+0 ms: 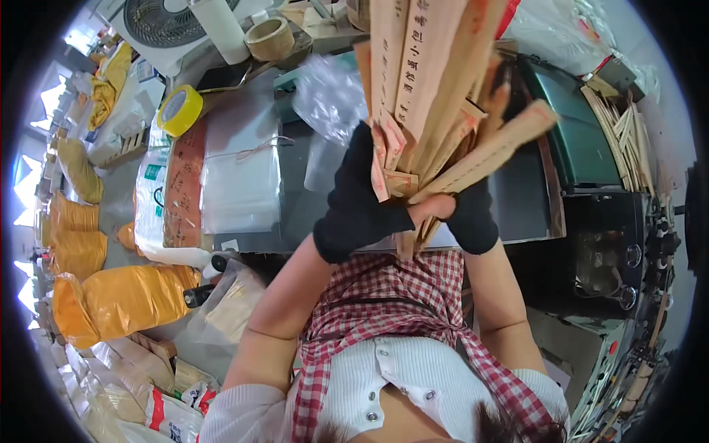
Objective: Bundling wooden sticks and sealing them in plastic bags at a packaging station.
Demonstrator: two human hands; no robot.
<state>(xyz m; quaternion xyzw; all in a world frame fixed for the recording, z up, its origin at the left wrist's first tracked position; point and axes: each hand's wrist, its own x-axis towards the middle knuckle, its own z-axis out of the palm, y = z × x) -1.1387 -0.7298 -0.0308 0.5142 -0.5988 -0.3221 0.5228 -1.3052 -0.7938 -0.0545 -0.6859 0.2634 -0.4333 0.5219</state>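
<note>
Above the near edge of the work table I hold up a loose bundle of long brown strips (432, 81), paper-like and printed with dark characters. Some have reddish ends, and one juts out toward the right. My left hand (360, 196), in a black glove with bare fingertips, is closed round the bundle's left side near its lower end. My right hand (467, 215), gloved the same way, grips the lower right side, its bare thumb across the strips. Several fingers are hidden behind the bundle. A crumpled clear plastic bag (330, 96) lies just beyond my left hand.
On the table's left lie a stack of clear plastic sleeves (240, 177), yellow tape (179, 111) and a phone (224, 77). A tape roll (269, 39) and a fan (166, 22) stand behind. A dark green machine (576, 125) flanks the right; orange sacks (133, 303) sit lower left.
</note>
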